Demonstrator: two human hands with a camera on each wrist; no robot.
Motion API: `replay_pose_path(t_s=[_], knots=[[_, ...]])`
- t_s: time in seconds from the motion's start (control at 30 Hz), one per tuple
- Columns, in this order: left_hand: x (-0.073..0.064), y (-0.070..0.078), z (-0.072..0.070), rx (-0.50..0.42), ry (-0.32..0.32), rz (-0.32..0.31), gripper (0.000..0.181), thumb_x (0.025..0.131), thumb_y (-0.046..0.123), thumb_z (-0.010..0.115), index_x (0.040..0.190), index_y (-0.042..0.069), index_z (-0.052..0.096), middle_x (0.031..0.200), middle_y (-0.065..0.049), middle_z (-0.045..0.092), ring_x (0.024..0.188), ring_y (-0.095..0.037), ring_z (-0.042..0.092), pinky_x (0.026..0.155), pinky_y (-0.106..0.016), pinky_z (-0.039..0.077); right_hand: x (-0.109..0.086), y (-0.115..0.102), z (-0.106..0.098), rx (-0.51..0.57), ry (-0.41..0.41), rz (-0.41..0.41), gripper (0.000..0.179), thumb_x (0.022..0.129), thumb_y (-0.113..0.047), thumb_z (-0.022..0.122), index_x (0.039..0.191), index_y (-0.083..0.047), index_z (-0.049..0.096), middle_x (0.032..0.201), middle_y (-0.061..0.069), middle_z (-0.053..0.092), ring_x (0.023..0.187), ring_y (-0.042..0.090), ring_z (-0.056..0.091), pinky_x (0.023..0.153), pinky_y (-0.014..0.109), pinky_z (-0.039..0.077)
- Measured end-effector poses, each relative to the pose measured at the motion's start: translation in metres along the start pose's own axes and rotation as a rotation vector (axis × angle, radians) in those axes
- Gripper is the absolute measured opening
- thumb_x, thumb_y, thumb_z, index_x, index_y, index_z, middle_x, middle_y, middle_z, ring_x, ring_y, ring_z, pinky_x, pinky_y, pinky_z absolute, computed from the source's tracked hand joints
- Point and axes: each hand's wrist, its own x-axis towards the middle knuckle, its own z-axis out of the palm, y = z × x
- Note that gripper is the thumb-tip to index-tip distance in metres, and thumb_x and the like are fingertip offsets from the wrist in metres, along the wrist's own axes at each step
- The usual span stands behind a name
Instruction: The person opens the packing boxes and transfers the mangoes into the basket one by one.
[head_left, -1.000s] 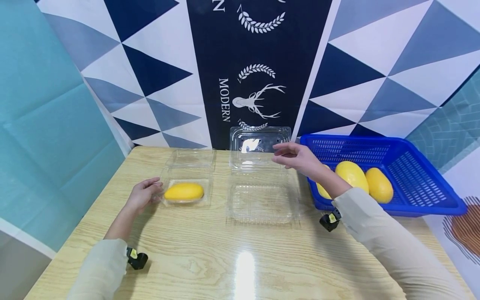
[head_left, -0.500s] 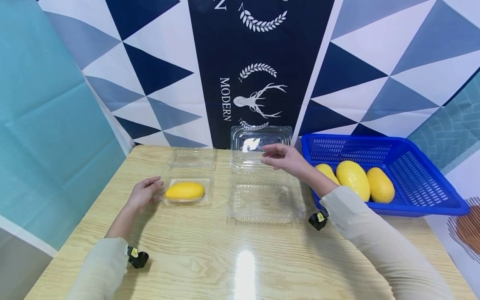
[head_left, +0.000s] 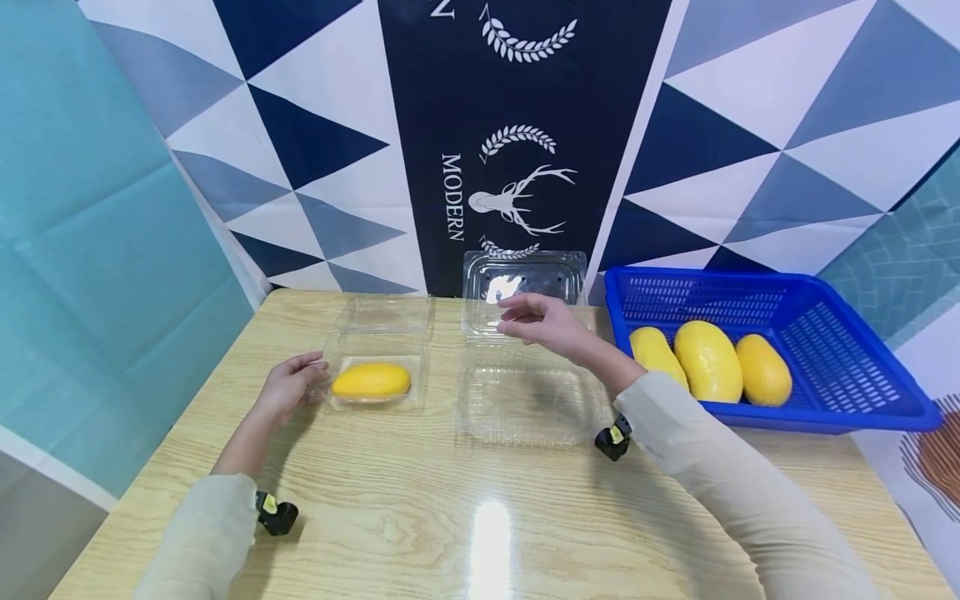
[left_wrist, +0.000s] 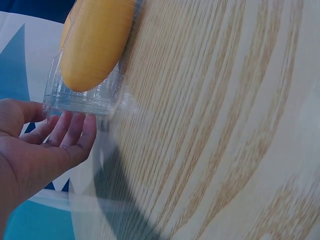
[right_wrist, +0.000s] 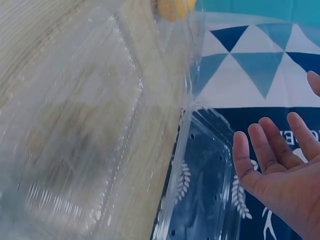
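Observation:
My left hand (head_left: 288, 385) pinches the left edge of a clear plastic clamshell box (left_wrist: 85, 104), thumb at the rim and fingers against the wall. One yellow mango (head_left: 371, 381) lies in this box, and its lid (head_left: 388, 315) stands raised behind. To the right sits a larger clear clamshell box (head_left: 525, 417) with nothing in its tray and its lid (head_left: 480, 287) upright at the back. My right hand (head_left: 542, 323) hovers in front of that lid, holding nothing. In the right wrist view its fingers (right_wrist: 267, 135) are spread and loosely bent, apart from the plastic.
A blue plastic basket (head_left: 862, 398) stands at the right with three yellow mangoes (head_left: 707, 360) inside. The wooden table (head_left: 390, 508) ends at a patterned cloth wall (head_left: 322, 92) directly behind the boxes. A teal panel (head_left: 105, 250) rises on the left.
My right hand has moved left, away from the basket, to the front of the larger box's lid. The left hand has stayed at the smaller box.

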Motion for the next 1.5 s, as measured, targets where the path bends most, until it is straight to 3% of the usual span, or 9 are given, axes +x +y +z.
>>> replay_pose_path(t_s=[0.17,0.3,0.43,0.7,0.97,1.5], knots=[[0.001,-0.002,-0.001,0.005,0.003,-0.005,0.051,0.101,0.019,0.037,0.145,-0.003,0.024,0.146,-0.027,0.032,0.091,0.002,0.055,0.072,-0.015,0.053,0.007,-0.002,0.013,-0.004,-0.015,-0.008,0.048,0.085,-0.029,0.068,0.128,-0.015,0.055,0.12,0.011,0.06,0.106,0.023,0.058,0.093,0.047,0.05],[0.002,-0.003,-0.001,0.01,0.015,-0.009,0.051,0.101,0.02,0.038,0.145,-0.002,0.025,0.145,-0.025,0.034,0.1,-0.008,0.055,0.072,-0.015,0.053,0.015,-0.002,0.023,-0.01,-0.03,-0.02,0.048,0.085,-0.03,0.068,0.128,-0.013,0.055,0.119,0.011,0.061,0.105,0.021,0.058,0.089,0.04,0.052],[0.003,-0.004,-0.002,0.013,0.02,-0.014,0.051,0.101,0.021,0.038,0.146,-0.001,0.025,0.145,-0.025,0.035,0.107,-0.014,0.054,0.072,-0.016,0.053,0.022,-0.003,0.034,0.0,-0.045,-0.033,0.049,0.085,-0.028,0.068,0.129,-0.011,0.055,0.118,0.01,0.061,0.104,0.021,0.058,0.088,0.041,0.052],[0.001,-0.006,-0.004,0.003,0.017,-0.011,0.051,0.101,0.019,0.037,0.146,-0.001,0.025,0.145,-0.026,0.034,0.097,-0.005,0.055,0.073,-0.016,0.053,0.033,-0.007,0.056,0.03,-0.074,-0.045,0.048,0.085,-0.024,0.068,0.129,-0.01,0.055,0.117,0.011,0.061,0.102,0.021,0.059,0.088,0.048,0.051],[0.003,-0.008,-0.004,-0.006,0.017,-0.003,0.051,0.101,0.021,0.039,0.145,-0.002,0.025,0.144,-0.026,0.034,0.097,-0.004,0.055,0.071,-0.016,0.053,0.043,-0.009,0.073,0.04,-0.092,-0.052,0.049,0.085,-0.022,0.068,0.13,-0.008,0.053,0.116,0.011,0.062,0.098,0.018,0.06,0.082,0.039,0.053],[0.005,-0.008,-0.003,-0.021,0.003,-0.001,0.05,0.101,0.02,0.037,0.146,0.0,0.024,0.144,-0.025,0.034,0.099,-0.006,0.056,0.074,-0.018,0.053,0.062,-0.012,0.107,0.064,-0.134,-0.067,0.045,0.084,-0.024,0.07,0.126,-0.013,0.057,0.111,0.007,0.063,0.096,0.017,0.059,0.081,0.037,0.053]])
